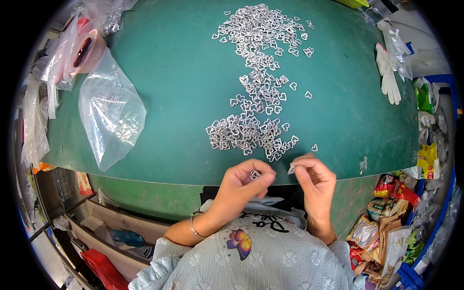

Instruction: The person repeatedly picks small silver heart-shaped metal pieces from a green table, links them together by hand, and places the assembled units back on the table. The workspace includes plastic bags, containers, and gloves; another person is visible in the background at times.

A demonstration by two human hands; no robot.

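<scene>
Just by the table edge (145, 179), left hand (239, 182) cups silver hearts (255, 175), right hand (315, 180) pinches a silver piece (291, 169); bare tabletop (176, 96) leftward

Pale blue shirt (268, 258), butterfly print (239, 243)

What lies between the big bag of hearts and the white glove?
In the head view, loose silver hearts lie between the bag and the glove, with bare table on either side.

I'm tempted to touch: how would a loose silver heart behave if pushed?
A loose heart would probably slide rather than roll, since it lies flat. It looks stiff, its outline crisp. In the near pile, some might snag, since their open outlines overlap.
</scene>
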